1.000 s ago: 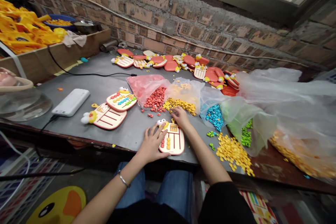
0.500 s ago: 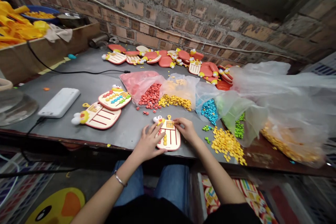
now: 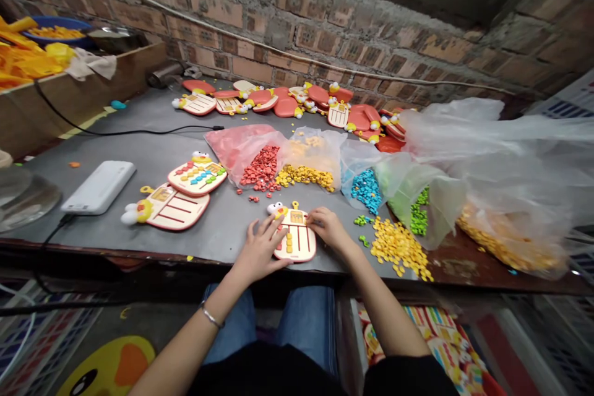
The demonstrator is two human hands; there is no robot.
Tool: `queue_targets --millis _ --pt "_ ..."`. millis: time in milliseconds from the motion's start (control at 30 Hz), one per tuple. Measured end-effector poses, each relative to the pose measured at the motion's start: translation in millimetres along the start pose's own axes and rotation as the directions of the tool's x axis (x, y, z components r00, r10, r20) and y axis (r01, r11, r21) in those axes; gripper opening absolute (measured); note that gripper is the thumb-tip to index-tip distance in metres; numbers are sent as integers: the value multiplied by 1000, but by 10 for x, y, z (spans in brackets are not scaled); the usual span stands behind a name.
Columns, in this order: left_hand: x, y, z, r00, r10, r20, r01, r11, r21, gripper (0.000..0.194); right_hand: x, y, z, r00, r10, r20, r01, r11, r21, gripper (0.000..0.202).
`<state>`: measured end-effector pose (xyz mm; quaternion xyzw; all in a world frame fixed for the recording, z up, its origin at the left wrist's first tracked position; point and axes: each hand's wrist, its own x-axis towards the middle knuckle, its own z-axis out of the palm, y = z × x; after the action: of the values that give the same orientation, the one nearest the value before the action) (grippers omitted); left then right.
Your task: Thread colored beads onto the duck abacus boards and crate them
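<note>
A cream toy board (image 3: pixel 304 246) with a red rim and a yellow duck head with bulging white eyes lies flat at the table's front edge. Red and yellow beads (image 3: pixel 289 242) sit in its left slots; the slots to their right look bare. My left hand (image 3: pixel 260 250) lies over the board's left side, fingers spread on top and thumb along the lower edge, gripping it. At the upper right edge, the fingertips of my right hand (image 3: pixel 327 227) are pinched together against the board. Whatever they hold is too small or hidden to name.
To the left lie a bead-filled board (image 3: pixel 197 178) overlapping a bare one (image 3: pixel 179 213), and a white power bank (image 3: pixel 98 187). Bags spill red (image 3: pixel 260 168), yellow, blue (image 3: pixel 366 189) and green beads. Loose yellow beads (image 3: pixel 399 247) lie right. More boards (image 3: pixel 288 106) line the wall.
The camera view has shifted slightly, moving the whole scene a little left. Both hands stay at the same places on the board, the right fingertips still pinched at its upper right edge.
</note>
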<state>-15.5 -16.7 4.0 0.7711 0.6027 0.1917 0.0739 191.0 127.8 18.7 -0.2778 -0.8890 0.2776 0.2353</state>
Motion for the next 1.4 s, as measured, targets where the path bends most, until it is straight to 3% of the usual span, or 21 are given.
queue_targets --millis 133,233,333,400,433,500,533,600,633,700,767,900,1100,1267,1400 --pt "-2 -18 16 1000 -20 -20 19 998 -55 91 23 -86 78 999 12 42 -18 991 136 12" --pt "-9 -33 33 999 -20 -44 16 997 -69 96 124 -205 211 999 -28 26 23 981 192 14" --pt "-14 -38 46 998 -14 -66 10 998 -59 98 183 -292 216 982 -86 168 36 959 281 13" --pt "-13 -36 52 997 3 -72 -7 999 -45 99 144 -257 110 972 -59 229 -30 929 368 15" --pt "-12 -35 55 997 13 -73 -16 999 -36 98 103 -199 31 980 -7 197 -74 914 398 18" --pt "-10 -36 59 996 29 -78 -31 999 -19 95 -1 0 -166 987 162 -15 -142 903 406 24" --pt "-10 -39 61 996 36 -82 -37 999 -12 94 -53 136 -276 952 253 -169 -175 910 377 25" --pt "-12 -47 66 995 55 -84 -55 998 0 91 -136 449 -499 812 374 -449 -270 922 279 27" --pt "-14 -51 68 994 67 -84 -67 998 5 89 -161 611 -606 741 404 -536 -333 915 228 27" --pt "-20 -56 70 992 88 -86 -87 996 18 86 -176 907 -789 658 428 -620 -456 881 124 24" --pt "-23 -52 67 991 99 -92 -97 995 32 85 -152 1135 -915 631 425 -649 -557 831 2 25" --pt "-3 -10 62 987 120 -107 -116 992 40 80 -65 1373 -1003 648 407 -644 -649 737 -187 39" --pt "71 59 98 980 118 -163 -119 993 2 75 -28 1474 -1043 733 385 -560 -620 716 -319 29" --pt "58 46 128 980 118 -160 -130 989 -67 71 -82 1421 -1121 766 369 -527 -587 735 -338 24" --pt "35 35 124 984 107 -145 -127 983 -135 72 -168 1217 -1002 762 291 -578 -503 829 -246 24"
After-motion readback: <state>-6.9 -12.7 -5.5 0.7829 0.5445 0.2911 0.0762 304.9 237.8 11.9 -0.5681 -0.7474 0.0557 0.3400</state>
